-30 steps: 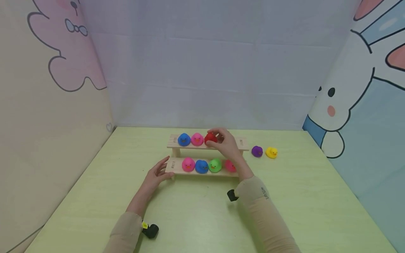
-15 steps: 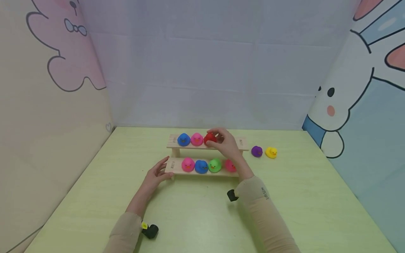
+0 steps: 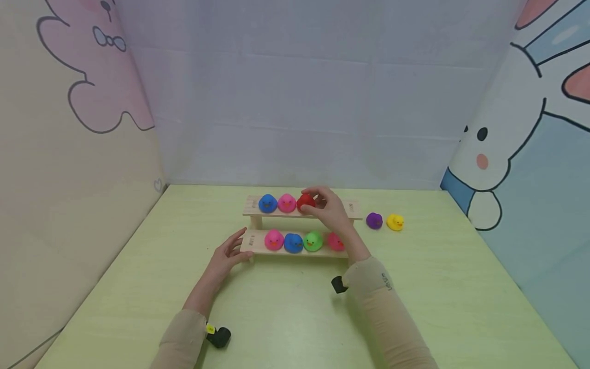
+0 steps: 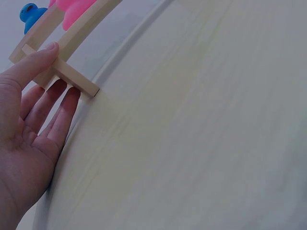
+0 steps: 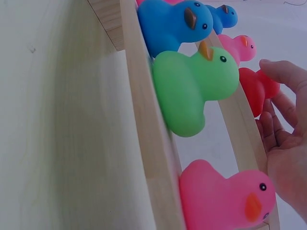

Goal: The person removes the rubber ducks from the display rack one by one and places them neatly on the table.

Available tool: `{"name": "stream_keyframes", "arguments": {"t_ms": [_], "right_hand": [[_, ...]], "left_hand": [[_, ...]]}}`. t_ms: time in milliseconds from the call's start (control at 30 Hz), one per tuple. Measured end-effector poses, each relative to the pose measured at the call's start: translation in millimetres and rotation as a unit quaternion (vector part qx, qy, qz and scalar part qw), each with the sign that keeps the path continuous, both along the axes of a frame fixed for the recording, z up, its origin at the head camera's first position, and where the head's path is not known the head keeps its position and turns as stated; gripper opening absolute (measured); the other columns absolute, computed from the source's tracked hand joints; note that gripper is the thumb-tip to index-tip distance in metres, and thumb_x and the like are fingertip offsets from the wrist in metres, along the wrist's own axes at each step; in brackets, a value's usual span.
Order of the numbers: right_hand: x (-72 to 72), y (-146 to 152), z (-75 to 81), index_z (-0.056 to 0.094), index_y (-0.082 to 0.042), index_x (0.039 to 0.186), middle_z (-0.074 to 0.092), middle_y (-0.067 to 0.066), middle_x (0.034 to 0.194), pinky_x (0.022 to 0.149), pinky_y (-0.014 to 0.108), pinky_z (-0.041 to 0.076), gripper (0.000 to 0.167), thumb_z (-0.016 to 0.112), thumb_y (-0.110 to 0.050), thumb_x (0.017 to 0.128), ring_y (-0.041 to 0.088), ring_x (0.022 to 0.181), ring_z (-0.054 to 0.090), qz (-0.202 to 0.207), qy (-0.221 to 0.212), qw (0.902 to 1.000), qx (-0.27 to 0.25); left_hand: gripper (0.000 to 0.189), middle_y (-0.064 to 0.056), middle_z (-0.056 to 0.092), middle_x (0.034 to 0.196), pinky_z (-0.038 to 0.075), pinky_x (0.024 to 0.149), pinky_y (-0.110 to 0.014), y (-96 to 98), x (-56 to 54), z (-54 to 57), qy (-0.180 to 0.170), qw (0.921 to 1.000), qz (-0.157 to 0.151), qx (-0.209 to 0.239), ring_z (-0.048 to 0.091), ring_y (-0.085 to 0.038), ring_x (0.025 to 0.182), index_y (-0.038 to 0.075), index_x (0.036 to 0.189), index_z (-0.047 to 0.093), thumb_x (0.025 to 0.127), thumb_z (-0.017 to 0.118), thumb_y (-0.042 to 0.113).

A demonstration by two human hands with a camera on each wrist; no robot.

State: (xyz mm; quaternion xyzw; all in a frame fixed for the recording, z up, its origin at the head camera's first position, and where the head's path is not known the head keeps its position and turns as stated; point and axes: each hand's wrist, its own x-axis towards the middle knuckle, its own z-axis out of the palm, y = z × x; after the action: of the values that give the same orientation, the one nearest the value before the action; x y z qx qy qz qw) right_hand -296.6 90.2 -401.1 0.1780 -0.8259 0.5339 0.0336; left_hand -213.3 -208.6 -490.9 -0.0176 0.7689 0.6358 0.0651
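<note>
My right hand (image 3: 328, 211) grips a red rubber duck (image 5: 254, 88) on the upper board of a two-tier wooden stand (image 3: 295, 253). Left of that duck sit a pink duck (image 3: 287, 203) and a blue duck (image 3: 268, 204). My left hand (image 4: 33, 120) holds the left end of the lower board, thumb on top and fingers at its outer side. Along this board stand a pink duck (image 3: 274, 240), a blue duck (image 3: 293, 243), a green duck (image 5: 177, 91) and another pink duck (image 5: 225, 196), partly covered by my right forearm in the head view.
On the table (image 3: 295, 318), right of the stand, lie a purple duck (image 3: 374, 221) and a yellow duck (image 3: 395, 222). A pale cloth wall (image 3: 295, 102) rises behind the table, with cartoon-printed walls on both sides.
</note>
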Motion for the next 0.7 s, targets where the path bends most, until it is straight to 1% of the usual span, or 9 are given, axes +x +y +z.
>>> {"name": "stream_keyframes", "arguments": {"t_ms": [300,500,667,700], "right_hand": [[-1.3,1.6,0.6,0.064,-0.016,0.124,0.06,0.006,0.114,0.086,0.028,0.048,0.038,0.075,-0.023,0.088,0.022,0.098,0.053,0.004,0.003,0.9999,-0.013],[-2.3,7.3,6.0,0.063,-0.012,0.127,0.063,0.009,0.115,0.084,0.029,0.049,0.039,0.073,-0.02,0.09,0.023,0.097,0.054,0.003,0.01,0.9997,-0.022],[-2.2,17.4,13.6,0.065,-0.014,0.125,0.063,0.01,0.115,0.084,0.031,0.048,0.036,0.073,-0.021,0.09,0.022,0.097,0.053,0.005,0.019,0.9991,-0.039],[1.0,19.1,19.5,0.064,-0.013,0.125,0.063,0.012,0.116,0.084,0.031,0.048,0.036,0.072,-0.019,0.09,0.024,0.098,0.053,0.005,0.019,0.9991,-0.039]], "left_hand": [[0.075,-0.011,0.045,0.153,0.036,0.117,-0.05,-0.8,-0.3,-0.6,0.001,1.0,-0.004,0.001,0.05,-0.032,0.135,0.033,0.153,0.034,0.09,0.073,0.028],[0.076,-0.012,0.046,0.152,0.034,0.118,-0.05,0.4,-0.2,-0.4,-0.004,0.9999,-0.001,0.009,0.051,-0.032,0.134,0.033,0.154,0.034,0.089,0.074,0.027],[0.076,-0.012,0.046,0.152,0.034,0.119,-0.05,0.4,-0.2,-0.6,-0.005,0.9999,0.002,0.01,0.051,-0.032,0.134,0.034,0.153,0.034,0.089,0.074,0.027],[0.076,-0.012,0.046,0.152,0.033,0.119,-0.051,0.3,-0.2,-0.6,-0.004,0.9999,0.002,0.01,0.051,-0.032,0.134,0.034,0.153,0.034,0.089,0.074,0.027]]}}
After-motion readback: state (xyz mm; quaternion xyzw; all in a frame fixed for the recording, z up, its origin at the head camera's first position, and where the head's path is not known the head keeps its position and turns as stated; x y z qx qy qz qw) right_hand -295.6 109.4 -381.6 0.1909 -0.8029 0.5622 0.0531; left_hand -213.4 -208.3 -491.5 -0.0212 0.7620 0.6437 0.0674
